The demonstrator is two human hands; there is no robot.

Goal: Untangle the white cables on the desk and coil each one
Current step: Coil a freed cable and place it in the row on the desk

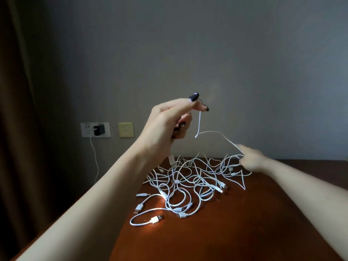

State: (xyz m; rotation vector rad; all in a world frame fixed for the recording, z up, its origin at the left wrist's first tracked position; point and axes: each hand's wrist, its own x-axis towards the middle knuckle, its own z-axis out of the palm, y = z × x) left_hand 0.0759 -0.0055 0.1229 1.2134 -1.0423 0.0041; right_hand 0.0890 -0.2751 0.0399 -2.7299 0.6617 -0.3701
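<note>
Head-cam view down over a reddish-brown wooden desk (pixel 263 223), both forearms reaching in. The left hand (pixel 167 123) is raised well above the desk, thumb & forefinger pressed together, pinching a white cable (pixel 199 121) just under the dark-polished nails. Its other fingers are curled in toward the palm. A white USB plug (pixel 171 160) hangs just below that hand.

From the pinch the cable drops straight, kinks, then arcs right & down to the right hand (pixel 252 160). That hand is lower, near the desk's far edge, and motion-blurred. Its fingers look curled round a bundle of loops (pixel 230 165) that rests partly on the desk. Can't tell if the loops are the same cable.

Btwn the two hands, on the desk, lies the tangle of white cables (pixel 188 185): many overlapping loops w/ several connectors poking out. At its near edge a short cable (pixel 139 219) curls in an open loop ending in a USB-A plug, brightly lit.

Bg: grey wall (pixel 207 53); brown curtain (pixel 17 91) at far left. Low on the wall, a white outlet w/ a black charger (pixel 99 129) plugged in and its white cord (pixel 95 159) hanging down. Just beside it, a yellowish wall plate (pixel 125 129).
</note>
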